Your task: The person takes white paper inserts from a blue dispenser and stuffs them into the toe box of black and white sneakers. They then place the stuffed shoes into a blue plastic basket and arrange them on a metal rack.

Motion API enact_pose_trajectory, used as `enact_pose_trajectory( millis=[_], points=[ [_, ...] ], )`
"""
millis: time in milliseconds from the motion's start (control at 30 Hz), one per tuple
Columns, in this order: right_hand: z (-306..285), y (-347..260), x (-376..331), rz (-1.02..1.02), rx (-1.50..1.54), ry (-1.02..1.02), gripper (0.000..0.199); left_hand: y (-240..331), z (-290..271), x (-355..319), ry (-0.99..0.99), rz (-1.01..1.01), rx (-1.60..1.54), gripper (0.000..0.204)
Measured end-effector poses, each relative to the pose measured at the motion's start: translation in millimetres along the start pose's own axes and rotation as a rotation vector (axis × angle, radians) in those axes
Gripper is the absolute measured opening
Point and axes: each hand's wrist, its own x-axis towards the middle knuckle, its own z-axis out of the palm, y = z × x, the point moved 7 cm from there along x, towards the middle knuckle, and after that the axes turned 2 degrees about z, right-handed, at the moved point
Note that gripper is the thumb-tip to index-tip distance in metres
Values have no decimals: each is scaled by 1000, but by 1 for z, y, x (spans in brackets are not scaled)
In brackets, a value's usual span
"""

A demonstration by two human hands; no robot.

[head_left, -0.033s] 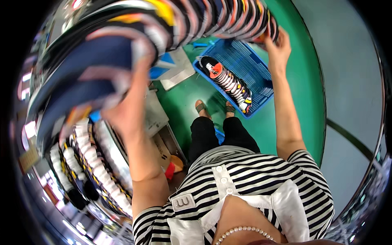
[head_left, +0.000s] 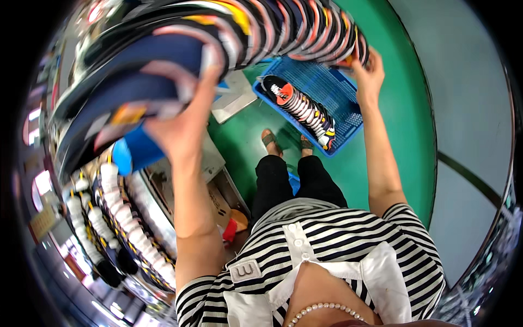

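Long curved stack of flat striped pieces was held overhead, spanning both hands above the green floor. Blue crate on floor held a shorter stack. Left hand, arm raised, fingers clamped on stack's left end. Right hand, arm outstretched, fingers gripping right end.

Textile factory: yarn-spool machine, green floor.

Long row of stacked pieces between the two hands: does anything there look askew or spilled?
Nothing has spilled. The long row bends in an arc between the left hand and right hand. A shorter row lies slantwise in the blue crate on the green floor.
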Motion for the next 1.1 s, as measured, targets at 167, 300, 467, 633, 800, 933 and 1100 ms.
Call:
enact_pose_trajectory(
  millis=[167,300,467,633,800,933,1100],
  points=[
    [-111,233,-48,529,-170,203,58,-274,3,65,-744,258,1265,37],
    [-155,405,-85,760,-349,371,57,-484,-109,92,-912,-79,1380,32],
    [-198,564,-103,1032,-917,348,62,-693,-257,94,-981,-328,1622,44],
    [-196,664,-101,1093,-1090,94,60,-815,-410,140,-902,-746,1608,65],
    [-176,581,-126,640,-1199,72,59,-703,-360,84,-847,-177,1507,65],
    [-70,495,-159,569,-972,-365,37,-515,-379,-5,-592,-656,1160,18],
    [80,339,-218,354,-706,-1151,33,-235,-357,-109,-288,-726,999,32]
  ],
)
